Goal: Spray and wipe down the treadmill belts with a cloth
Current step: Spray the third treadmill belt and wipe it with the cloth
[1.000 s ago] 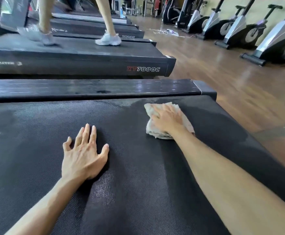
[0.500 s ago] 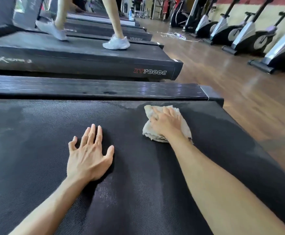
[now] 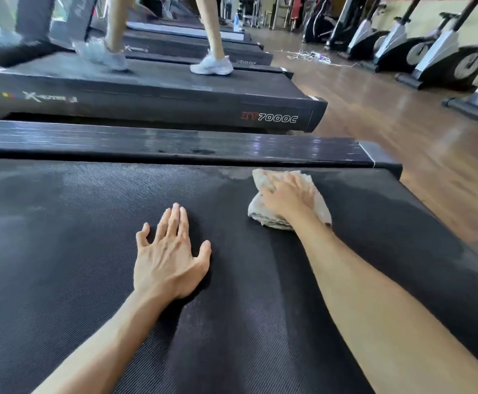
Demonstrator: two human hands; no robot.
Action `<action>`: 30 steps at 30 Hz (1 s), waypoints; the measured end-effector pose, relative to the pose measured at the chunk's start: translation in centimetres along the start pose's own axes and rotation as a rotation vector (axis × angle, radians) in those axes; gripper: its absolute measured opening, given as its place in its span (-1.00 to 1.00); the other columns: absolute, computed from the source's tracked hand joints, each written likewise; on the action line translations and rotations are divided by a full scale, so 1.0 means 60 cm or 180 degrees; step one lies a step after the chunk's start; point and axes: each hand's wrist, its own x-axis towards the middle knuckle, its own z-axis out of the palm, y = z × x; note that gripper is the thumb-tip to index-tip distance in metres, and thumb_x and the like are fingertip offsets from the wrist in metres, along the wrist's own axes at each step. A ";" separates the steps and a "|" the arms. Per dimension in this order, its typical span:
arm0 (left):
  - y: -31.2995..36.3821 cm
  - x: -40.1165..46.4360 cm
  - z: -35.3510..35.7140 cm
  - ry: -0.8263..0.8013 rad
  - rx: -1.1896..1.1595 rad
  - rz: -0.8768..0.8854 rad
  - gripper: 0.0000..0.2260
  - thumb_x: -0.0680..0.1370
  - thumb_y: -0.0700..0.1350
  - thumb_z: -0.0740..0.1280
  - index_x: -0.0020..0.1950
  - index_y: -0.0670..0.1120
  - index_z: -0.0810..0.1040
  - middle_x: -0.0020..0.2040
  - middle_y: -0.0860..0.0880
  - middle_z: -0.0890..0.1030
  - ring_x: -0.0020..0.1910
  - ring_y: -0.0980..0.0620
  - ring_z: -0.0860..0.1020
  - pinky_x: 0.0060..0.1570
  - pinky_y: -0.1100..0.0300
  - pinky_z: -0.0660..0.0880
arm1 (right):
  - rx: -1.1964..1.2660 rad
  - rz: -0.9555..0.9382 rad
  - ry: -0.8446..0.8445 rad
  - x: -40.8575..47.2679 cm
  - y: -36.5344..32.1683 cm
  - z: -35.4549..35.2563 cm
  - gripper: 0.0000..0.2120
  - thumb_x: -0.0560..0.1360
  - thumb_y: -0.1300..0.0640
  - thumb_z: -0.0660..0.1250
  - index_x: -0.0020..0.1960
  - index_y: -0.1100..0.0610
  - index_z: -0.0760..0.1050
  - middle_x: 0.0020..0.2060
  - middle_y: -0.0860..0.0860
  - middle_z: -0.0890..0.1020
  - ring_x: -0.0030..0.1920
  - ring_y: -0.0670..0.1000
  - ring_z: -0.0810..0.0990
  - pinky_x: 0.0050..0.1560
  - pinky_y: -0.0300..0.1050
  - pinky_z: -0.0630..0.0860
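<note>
The left hand [image 3: 169, 257] lay flat on the treadmill belt [image 3: 61, 251], palm down, fingers straight and a bit spread, holding nothing. The right hand [image 3: 286, 196] pressed on the cloth [image 3: 321, 206]; its fingers were laid over the top of it, and I could not tell if they curled into the fabric or only pushed on it. The cloth was pale, crumpled and bunched, and sat on the belt near its far edge, just beside the glossy black side rail [image 3: 175, 143], towards the rear end of the deck.

The belt was black w/ a fine woven texture. A lighter greyish patch showed on it close to the cloth, next to the rail.

On the next treadmill [image 3: 147, 98] the side panel had writing: "XT7000C" [image 3: 269, 118], the "XT" in red and the rest in white. Further left on the same panel was a logo [image 3: 39, 96] starting w/ a big "X"; the rest was too blurred to read. A person walked on that machine; only the legs and light-coloured sneakers [image 3: 212, 65] were in view, the other foot blurred.

At right was a wooden floor [image 3: 402, 137] and a row of exercise bikes [image 3: 445, 55] along the wall.
</note>
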 end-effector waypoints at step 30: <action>-0.003 0.001 0.001 -0.0014 -0.0109 0.0079 -0.15 0.49 0.32 -0.18 0.67 -0.13 -0.18 0.67 -0.02 -0.20 0.63 0.10 -0.21 0.59 -0.07 -0.17 | -0.0026 -0.0345 0.0076 0.031 -0.020 -0.026 -0.66 0.53 -0.07 0.10 0.29 -0.18 0.39 0.19 0.11 0.55 0.26 0.30 0.45 0.25 0.23 0.35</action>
